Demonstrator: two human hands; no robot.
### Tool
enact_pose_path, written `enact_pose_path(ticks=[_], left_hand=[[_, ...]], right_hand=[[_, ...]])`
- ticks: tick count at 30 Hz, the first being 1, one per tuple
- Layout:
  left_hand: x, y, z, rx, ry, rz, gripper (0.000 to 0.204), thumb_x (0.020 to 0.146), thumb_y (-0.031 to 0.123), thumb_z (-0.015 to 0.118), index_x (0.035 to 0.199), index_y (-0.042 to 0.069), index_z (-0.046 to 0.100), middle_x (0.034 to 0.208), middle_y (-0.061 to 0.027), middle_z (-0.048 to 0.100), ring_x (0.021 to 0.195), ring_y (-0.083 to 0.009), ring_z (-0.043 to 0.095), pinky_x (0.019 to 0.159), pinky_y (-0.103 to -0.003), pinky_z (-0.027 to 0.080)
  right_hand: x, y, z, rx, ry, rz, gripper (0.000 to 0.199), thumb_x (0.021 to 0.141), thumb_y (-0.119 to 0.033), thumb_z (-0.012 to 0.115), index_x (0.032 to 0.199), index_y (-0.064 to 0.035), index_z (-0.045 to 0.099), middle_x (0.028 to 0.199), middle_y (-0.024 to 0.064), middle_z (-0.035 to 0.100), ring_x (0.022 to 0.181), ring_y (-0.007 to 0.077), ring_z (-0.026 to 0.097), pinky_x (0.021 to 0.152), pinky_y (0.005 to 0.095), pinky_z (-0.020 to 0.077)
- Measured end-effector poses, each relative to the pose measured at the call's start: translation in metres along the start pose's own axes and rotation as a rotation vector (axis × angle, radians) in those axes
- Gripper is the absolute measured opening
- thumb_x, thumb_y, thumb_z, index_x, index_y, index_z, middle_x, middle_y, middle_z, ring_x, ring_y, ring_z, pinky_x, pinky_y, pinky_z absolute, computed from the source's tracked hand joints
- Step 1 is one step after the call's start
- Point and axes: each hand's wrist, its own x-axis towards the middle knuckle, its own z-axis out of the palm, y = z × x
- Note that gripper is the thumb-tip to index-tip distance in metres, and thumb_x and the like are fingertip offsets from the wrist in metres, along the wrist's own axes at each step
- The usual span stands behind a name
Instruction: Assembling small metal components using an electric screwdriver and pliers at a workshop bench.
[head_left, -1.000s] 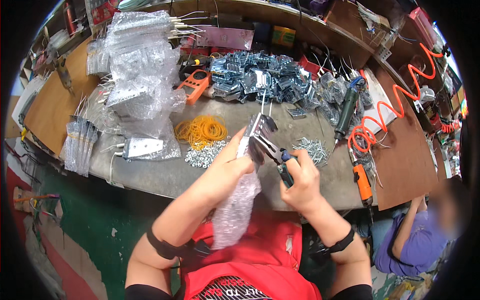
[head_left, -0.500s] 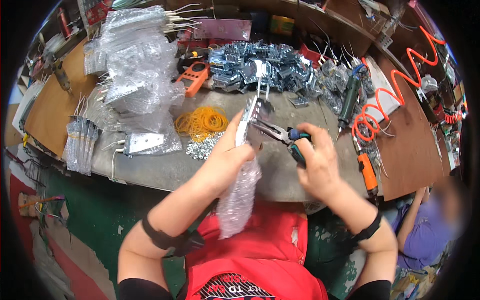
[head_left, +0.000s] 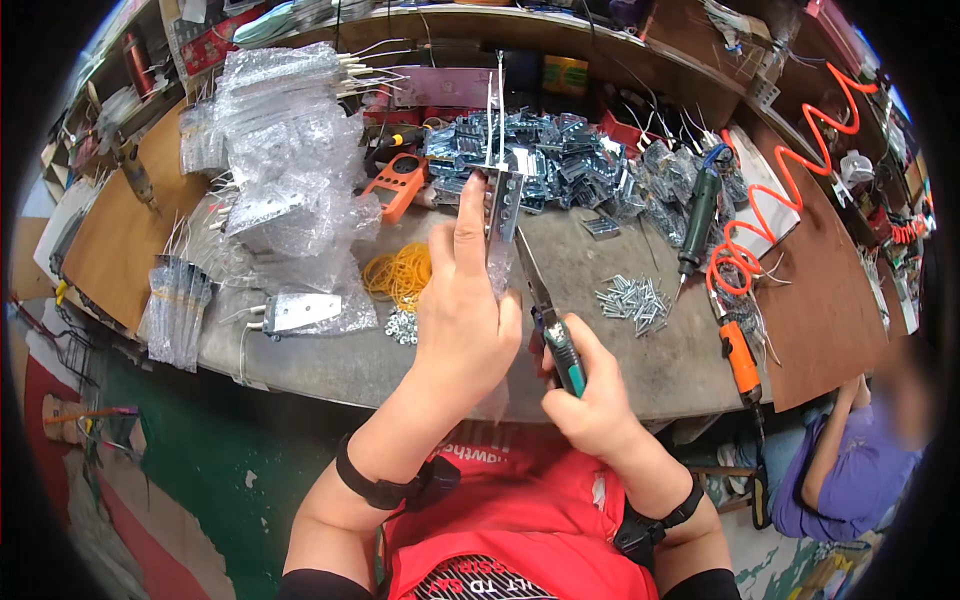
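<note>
Near the bench's front edge, the right hand (head_left: 590,400) is gripping green-handled steel pliers (head_left: 552,325), fingers wrapped tight. The left hand (head_left: 465,320) is pinching upright a perforated silver metal bracket (head_left: 503,205) with thin wire leads; squeezing off-centre could likely bend a lead or nick a finger.

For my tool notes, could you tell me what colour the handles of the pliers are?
Teal green with black, on the pliers gripped in the right hand; the head view shows it.
</note>
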Motion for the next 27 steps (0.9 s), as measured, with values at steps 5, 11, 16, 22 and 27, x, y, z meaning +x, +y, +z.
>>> enact_pose_path(ticks=[5,11,16,22,27], left_hand=[[0.000,0.000,-0.003,-0.659,-0.284,-0.229,0.079,0.072,0.002,0.045,0.148,0.001,0.021,0.118,-0.0179,0.051,0.094,-0.0282,0.057,0.084,-0.037,0.048],[-0.005,-0.021,-0.023,-1.033,-0.907,-0.728,0.079,0.071,0.006,0.047,0.147,0.000,0.024,0.112,-0.0098,0.055,0.086,-0.0138,0.054,0.075,-0.024,0.047],[-0.015,-0.026,-0.019,-0.537,-0.348,-0.356,0.082,0.071,0.004,0.046,0.149,0.005,0.024,0.120,-0.0114,0.054,0.096,-0.0191,0.057,0.083,-0.031,0.048],[-0.023,-0.012,-0.009,-0.213,-0.373,-0.061,0.084,0.072,0.002,0.045,0.151,0.012,0.019,0.119,-0.0230,0.048,0.108,-0.0380,0.050,0.101,-0.041,0.037],[-0.037,-0.001,0.004,-0.108,-0.368,-0.002,0.087,0.072,0.000,0.050,0.152,0.017,0.019,0.110,-0.0221,0.048,0.092,-0.0421,0.054,0.087,-0.044,0.046]], right_hand=[[0.013,0.033,-0.011,-0.621,0.359,-0.473,0.039,0.059,-0.001,0.062,0.097,-0.0028,0.054,0.098,0.0181,0.052,0.088,0.0390,0.055,0.072,0.0440,0.0482],[0.015,0.035,-0.094,-1.213,0.273,-0.730,0.036,0.060,0.003,0.060,0.095,-0.0057,0.059,0.113,0.0153,0.056,0.104,0.0344,0.054,0.088,0.0427,0.0431],[-0.026,0.095,-0.139,-0.988,0.598,-0.149,0.035,0.071,-0.005,0.063,0.106,-0.0017,0.057,0.118,0.0191,0.053,0.107,0.0401,0.050,0.092,0.0485,0.0402],[-0.070,0.123,-0.143,-1.278,0.731,0.065,0.038,0.079,-0.020,0.069,0.110,-0.0005,0.057,0.120,0.0198,0.052,0.109,0.0376,0.050,0.094,0.0466,0.0400],[-0.023,0.037,-0.058,-0.055,0.283,-0.028,0.026,0.096,-0.024,0.054,0.102,0.0002,0.062,0.084,0.0078,0.063,0.074,0.0169,0.059,0.069,0.0303,0.0482]])
